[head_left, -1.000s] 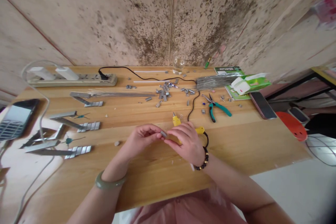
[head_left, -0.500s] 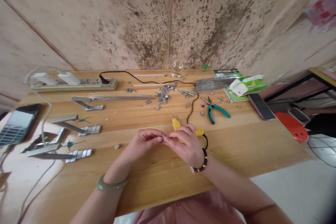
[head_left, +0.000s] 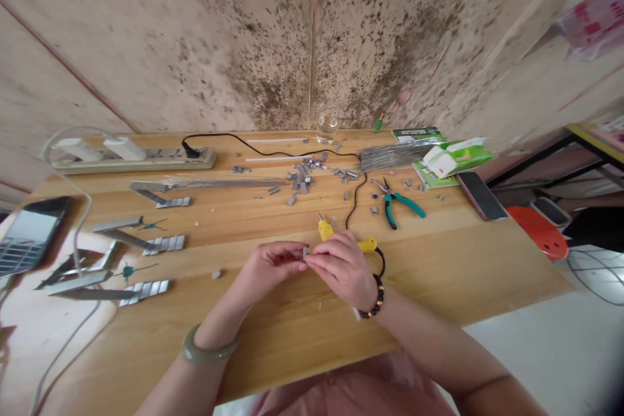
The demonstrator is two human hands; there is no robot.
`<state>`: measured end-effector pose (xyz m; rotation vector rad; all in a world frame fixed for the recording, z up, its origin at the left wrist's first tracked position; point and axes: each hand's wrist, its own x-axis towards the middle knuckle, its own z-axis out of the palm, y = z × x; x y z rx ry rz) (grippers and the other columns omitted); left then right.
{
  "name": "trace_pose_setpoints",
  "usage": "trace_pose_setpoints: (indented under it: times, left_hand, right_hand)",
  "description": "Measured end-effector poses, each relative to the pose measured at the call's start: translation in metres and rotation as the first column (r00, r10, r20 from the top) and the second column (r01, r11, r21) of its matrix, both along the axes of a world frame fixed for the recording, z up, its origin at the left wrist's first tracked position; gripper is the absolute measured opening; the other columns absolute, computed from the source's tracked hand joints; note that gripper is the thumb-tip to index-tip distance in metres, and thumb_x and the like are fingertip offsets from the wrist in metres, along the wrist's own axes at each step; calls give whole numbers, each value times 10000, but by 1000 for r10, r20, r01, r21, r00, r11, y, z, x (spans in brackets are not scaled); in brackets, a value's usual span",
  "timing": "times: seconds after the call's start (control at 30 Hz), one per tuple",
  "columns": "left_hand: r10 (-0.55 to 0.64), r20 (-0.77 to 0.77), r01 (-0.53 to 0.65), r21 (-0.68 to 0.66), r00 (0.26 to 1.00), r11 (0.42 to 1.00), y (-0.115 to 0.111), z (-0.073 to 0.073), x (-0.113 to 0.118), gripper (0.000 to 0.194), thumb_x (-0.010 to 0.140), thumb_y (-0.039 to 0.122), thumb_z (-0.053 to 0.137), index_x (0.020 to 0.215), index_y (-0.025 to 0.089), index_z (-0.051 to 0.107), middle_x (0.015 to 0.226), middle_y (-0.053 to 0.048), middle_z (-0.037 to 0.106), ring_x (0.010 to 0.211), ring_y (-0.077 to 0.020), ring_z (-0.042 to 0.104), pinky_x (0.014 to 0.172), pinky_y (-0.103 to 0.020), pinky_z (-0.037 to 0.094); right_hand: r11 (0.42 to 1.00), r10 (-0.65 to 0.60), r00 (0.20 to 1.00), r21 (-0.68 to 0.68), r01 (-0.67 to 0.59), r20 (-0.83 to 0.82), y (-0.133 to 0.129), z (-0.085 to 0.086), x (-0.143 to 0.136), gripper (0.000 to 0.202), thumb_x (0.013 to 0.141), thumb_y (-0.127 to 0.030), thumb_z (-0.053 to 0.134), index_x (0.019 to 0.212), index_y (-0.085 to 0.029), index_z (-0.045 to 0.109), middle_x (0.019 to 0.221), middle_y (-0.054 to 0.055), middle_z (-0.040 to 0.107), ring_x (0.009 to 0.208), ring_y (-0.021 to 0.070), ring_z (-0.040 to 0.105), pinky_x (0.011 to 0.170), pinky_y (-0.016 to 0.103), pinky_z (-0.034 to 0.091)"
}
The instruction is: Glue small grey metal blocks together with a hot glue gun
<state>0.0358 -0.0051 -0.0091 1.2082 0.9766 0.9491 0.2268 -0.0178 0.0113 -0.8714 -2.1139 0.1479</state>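
Between my two hands, above the near middle of the table, is a small grey piece (head_left: 305, 253). My left hand (head_left: 273, 268) pinches it from the left with thumb and fingers. The fingertips of my right hand (head_left: 344, 268) are closed on its right side. Partly behind my right hand lies a yellow glue gun (head_left: 325, 229). Teal-handled pliers (head_left: 402, 203) rest open to the right. A pile of small grey pieces (head_left: 301, 177) is scattered beyond my hands.
A power strip (head_left: 175, 159) and bent metal stands (head_left: 146, 292) are on the left. Toward the back are a glass (head_left: 327, 129) and a bundle of thin wires (head_left: 397, 156). A phone (head_left: 481, 196) and tissue pack (head_left: 461, 157) lie at right.
The grey piece between my fingertips has turned and shows more of its side. My fingers have shifted slightly around it. The whole view has moved a little.
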Motion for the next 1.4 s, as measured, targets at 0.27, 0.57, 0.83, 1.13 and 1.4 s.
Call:
trace_pose_setpoints:
  times: [0.27, 0.57, 0.83, 1.13, 1.4]
  left_hand:
    - [244, -275, -180, 238, 930, 954, 13, -5, -16, 361, 701, 397, 733, 966, 153, 719, 846, -66, 739, 768, -184, 669, 764, -314, 542]
    - [438, -517, -217, 433, 736, 875, 28, -16, -31, 335, 744, 407, 645, 965, 171, 732, 800, -51, 697, 650, -145, 602, 645, -260, 500]
    - [343, -439, -250, 257, 831, 934, 25, -18, -26, 399, 706, 405, 698, 1024, 166, 726, 858, -61, 751, 770, -213, 681, 769, -347, 547]
    - [268, -273, -253, 90, 924, 963, 23, -18, -19, 500, 631, 438, 775, 1044, 162, 721, 916, -81, 757, 847, -238, 705, 861, -395, 549]
    - [199, -226, -204, 2, 954, 979, 17, -9, -15, 521, 629, 446, 792, 1050, 149, 714, 907, -83, 755, 801, -219, 700, 808, -381, 571]
  right_hand:
    - [973, -124, 991, -187, 133, 59, 18, 7, 22, 228, 926, -155, 482, 1084, -179, 645, 1002, 76, 660, 965, 190, 593, 881, 351, 482]
    - [912, -119, 743, -223, 343, 659, 10, 10, 55, 234, 815, -52, 567, 1021, -156, 606, 935, 92, 660, 935, 248, 603, 795, 358, 432]
    - [926, -140, 724, -169, 337, 676, 20, 2, 55, 319, 797, -13, 519, 1088, -138, 549, 923, 96, 682, 885, 250, 627, 761, 362, 404]
    - [947, 43, 973, -321, 33, 227, 26, -17, 62, 253, 875, -209, 510, 1121, -201, 570, 996, 60, 697, 874, 194, 643, 777, 308, 495]
    - [913, 175, 983, -383, -140, 59, 17, -20, 65, 253, 853, -205, 516, 1096, -183, 583, 978, 72, 709, 856, 189, 662, 755, 311, 518]
